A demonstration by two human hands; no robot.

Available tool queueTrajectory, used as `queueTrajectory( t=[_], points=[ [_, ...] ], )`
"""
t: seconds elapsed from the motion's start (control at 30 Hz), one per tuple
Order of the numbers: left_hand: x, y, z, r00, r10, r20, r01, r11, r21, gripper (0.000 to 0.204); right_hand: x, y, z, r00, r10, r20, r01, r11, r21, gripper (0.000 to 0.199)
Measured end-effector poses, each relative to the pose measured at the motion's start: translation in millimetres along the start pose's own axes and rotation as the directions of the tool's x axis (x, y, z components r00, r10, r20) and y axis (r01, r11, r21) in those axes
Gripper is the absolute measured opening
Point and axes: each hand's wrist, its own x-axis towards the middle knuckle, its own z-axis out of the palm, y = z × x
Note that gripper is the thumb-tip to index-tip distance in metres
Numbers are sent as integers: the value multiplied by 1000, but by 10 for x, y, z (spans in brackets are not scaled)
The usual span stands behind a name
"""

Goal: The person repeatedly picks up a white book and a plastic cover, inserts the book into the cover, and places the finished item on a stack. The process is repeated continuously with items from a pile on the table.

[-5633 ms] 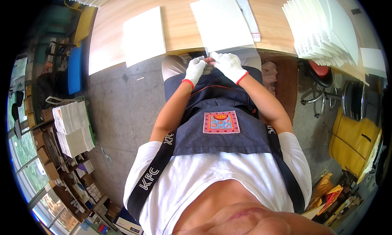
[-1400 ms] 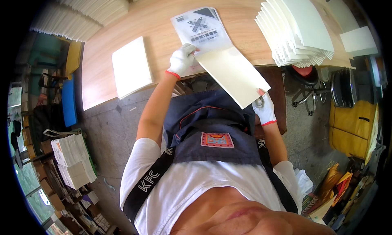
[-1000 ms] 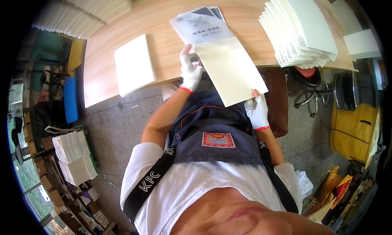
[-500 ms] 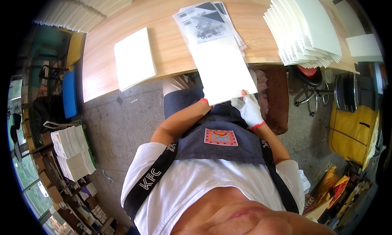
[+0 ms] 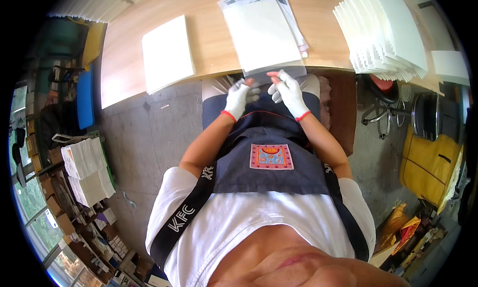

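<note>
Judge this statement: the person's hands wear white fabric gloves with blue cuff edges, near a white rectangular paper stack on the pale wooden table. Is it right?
No: the head view shows red cuff edges, not blue. The left hand and right hand do wear white fabric gloves, near a white rectangular paper stack on the pale wooden table.

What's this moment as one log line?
left hand: near clear flap, fingers blurred; right hand: near flap, contact unclear; flap: overhangs table; white pad: flat

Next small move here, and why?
I'd probably pinch the near end of the clear sleeve: it sticks out past the white paper and over the edge of the table, close to the right hand and left hand.
</note>
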Motion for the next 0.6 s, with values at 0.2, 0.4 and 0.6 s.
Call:
queueTrajectory(
  t=[0.2, 0.4, 0.6],
  points=[
    [56, 188, -173, 991, 130, 28, -133, 971, 196, 20, 378, 24, 364, 915, -276, 294, 369, 276, -888, 15],
    [65, 187, -265, 979, 202, 30, -203, 948, 247, 19, 300, -60, 214, 910, -176, 377, 392, 662, -638, 13],
    [-38, 220, -435, 973, 219, 68, -226, 868, 442, 14, -158, 997, -2273, 698, -220, -682, 185, 975, -125, 11]
  ],
)
